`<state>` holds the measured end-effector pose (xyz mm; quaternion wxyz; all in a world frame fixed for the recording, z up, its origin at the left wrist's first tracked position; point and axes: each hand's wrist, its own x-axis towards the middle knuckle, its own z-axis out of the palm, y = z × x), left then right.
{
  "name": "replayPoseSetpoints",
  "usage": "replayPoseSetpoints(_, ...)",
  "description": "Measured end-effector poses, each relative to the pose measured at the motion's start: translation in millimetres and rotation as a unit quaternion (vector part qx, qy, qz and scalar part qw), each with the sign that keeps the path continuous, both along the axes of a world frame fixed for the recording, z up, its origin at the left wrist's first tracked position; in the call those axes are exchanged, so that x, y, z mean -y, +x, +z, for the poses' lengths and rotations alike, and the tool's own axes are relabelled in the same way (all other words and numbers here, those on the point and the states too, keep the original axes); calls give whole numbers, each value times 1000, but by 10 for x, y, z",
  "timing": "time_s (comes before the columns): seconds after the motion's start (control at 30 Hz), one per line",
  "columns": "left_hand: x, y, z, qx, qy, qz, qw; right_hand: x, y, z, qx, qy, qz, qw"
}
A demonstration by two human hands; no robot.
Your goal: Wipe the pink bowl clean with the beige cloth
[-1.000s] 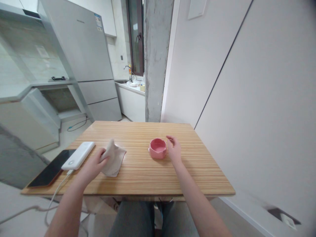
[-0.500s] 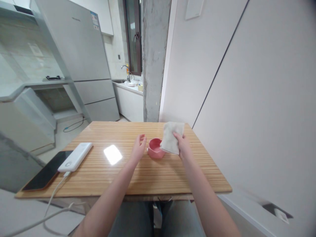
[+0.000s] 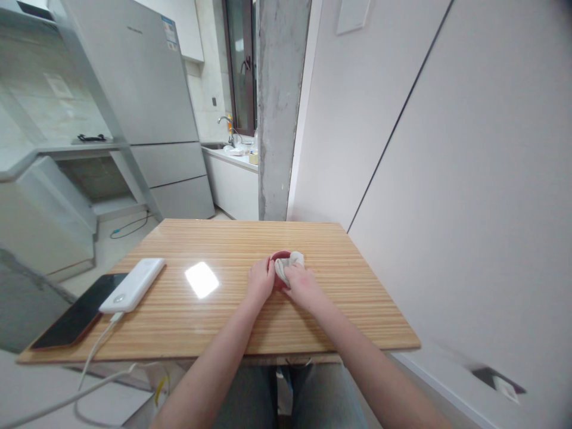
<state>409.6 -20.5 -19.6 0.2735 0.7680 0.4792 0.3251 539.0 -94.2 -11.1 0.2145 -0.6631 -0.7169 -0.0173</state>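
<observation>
Right hand [image 3: 302, 285]: fingers closed on pale cloth [image 3: 295, 258], bunched into the pink bowl [image 3: 280, 254]. Left hand [image 3: 260, 279]: fingers clamped on the bowl's left side. Bowl's on the desk [image 3: 348, 271], between both sets of fingers. Step reads as wiping the inside; next stroke calls for left fingers bracing, right fingers working cloth round the wall. Well left of left fingers: white power bank [image 3: 134, 285], dark tablet [image 3: 74, 320].

You've got bright, even light, a white glare patch [image 3: 202, 280] on the table [image 3: 232, 244], soft shadow between your forearms [image 3: 223, 363]. Edges stretched, top-right corner dark.
</observation>
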Motion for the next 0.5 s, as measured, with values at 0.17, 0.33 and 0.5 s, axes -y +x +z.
replayPoseSetpoints(0.17,-28,73,-97,113,-45,-25,992,-106,77,-8,-19,-11,16,1000)
replayPoseSetpoints(0.33,-41,293,-45,342,-135,8,930,-196,-194,-24,-61,113,-44,991)
replayPoseSetpoints(0.5,-180,146,169,320,-85,27,943,-232,-222,-131,-76,140,56,986)
